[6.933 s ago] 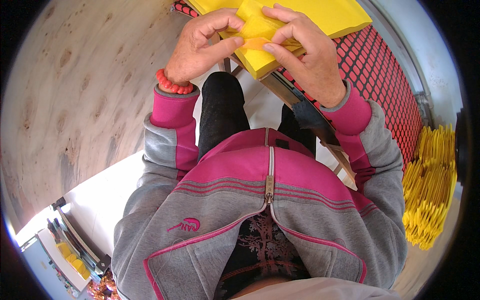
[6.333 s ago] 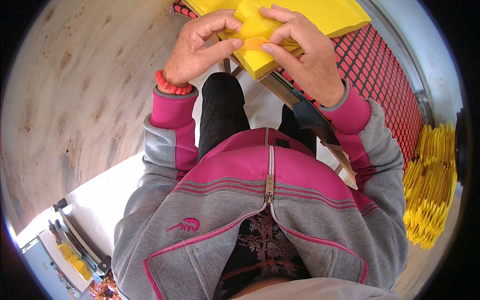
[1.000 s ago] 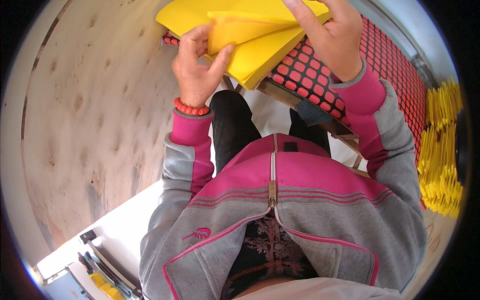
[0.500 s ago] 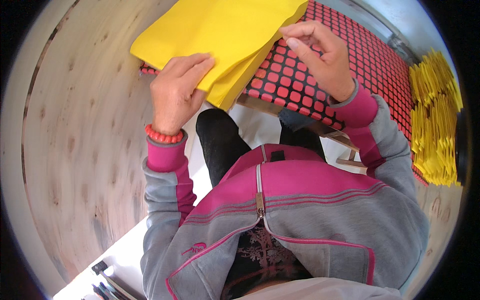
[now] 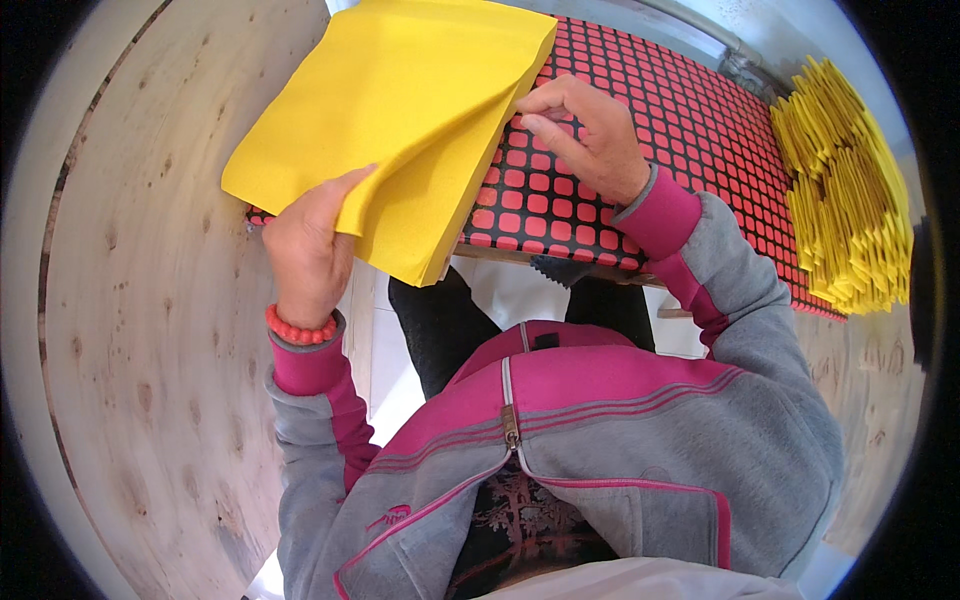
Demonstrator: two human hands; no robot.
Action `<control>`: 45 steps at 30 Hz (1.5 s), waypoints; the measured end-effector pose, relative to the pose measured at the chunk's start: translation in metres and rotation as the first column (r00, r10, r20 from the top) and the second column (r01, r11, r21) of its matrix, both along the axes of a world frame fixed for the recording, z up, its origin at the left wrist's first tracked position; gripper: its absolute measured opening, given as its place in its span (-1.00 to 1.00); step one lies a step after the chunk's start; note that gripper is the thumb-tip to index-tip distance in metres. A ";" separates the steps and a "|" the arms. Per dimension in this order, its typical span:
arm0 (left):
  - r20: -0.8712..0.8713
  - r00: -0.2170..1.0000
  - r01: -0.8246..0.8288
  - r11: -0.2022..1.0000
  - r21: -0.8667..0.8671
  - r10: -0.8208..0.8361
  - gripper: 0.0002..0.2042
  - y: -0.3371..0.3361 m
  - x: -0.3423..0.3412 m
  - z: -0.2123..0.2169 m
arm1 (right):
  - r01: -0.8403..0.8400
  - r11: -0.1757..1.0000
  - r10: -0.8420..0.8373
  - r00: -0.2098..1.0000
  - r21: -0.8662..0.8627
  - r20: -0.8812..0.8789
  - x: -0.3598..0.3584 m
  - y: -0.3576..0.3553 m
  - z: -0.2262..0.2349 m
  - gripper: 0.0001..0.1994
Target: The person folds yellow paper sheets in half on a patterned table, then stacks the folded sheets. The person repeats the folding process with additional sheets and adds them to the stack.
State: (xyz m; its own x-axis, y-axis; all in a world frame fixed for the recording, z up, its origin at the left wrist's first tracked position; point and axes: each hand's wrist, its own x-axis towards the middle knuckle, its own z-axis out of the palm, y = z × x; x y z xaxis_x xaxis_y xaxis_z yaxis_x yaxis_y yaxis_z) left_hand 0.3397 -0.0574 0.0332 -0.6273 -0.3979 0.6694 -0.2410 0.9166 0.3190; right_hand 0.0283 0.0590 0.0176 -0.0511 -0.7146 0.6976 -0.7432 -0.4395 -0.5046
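A thick stack of large yellow sheets (image 5: 405, 245), felt-like in look, lies on the left part of the table. Its top sheet (image 5: 370, 95) is lifted and curled along the near right edge. My left hand (image 5: 312, 235), with a red bead bracelet at the wrist, grips that sheet's near corner, thumb on top and the other fingers beneath. At the sheet's right edge, my right hand (image 5: 590, 135) has its thumb and forefinger closed together on the edge. The rest of its fingers are curled.
The table (image 5: 680, 130) has a red-and-black checked cover. Bundles of folded yellow pieces (image 5: 850, 200) stand in a row at its right end. A pipe (image 5: 700, 25) runs along the wall behind. My knees are under the table's near edge, and a wood-patterned surface (image 5: 150, 300) is at the left.
The top sheet's near corner is now raised and folded back more, showing the stack below. My left hand has turned with the corner. The whole view has shifted a little.
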 end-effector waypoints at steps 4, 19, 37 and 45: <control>-0.069 0.997 -0.029 0.984 0.178 0.042 -0.87 -0.011 0.003 0.002 | -0.274 0.945 0.183 0.896 0.178 0.405 0.009 0.003 0.001 -0.79; 0.100 0.987 0.158 0.862 -0.481 -0.125 -0.67 0.096 -0.085 0.079 | -0.461 0.869 -0.010 0.343 0.178 0.939 -0.056 0.014 0.034 -0.36; 0.366 0.534 0.642 0.647 0.411 -0.762 -0.65 0.208 -0.323 0.001 | -0.092 0.782 -0.358 0.744 0.617 0.564 -0.303 0.156 -0.034 -0.63; 0.418 0.842 0.401 0.914 -0.064 -0.341 -0.42 0.060 -0.381 -0.045 | -0.095 0.786 -0.331 0.770 0.611 0.545 -0.310 0.147 -0.035 -0.60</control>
State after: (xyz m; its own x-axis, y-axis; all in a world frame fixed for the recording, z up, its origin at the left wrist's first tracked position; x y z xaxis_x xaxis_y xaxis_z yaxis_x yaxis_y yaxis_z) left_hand -0.0415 0.0028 -0.0121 -0.9291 -0.0016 0.3699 0.0501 0.9903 0.1300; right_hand -0.2816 0.2062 -0.0170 -0.4115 -0.9092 -0.0637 -0.2124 0.1636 -0.9634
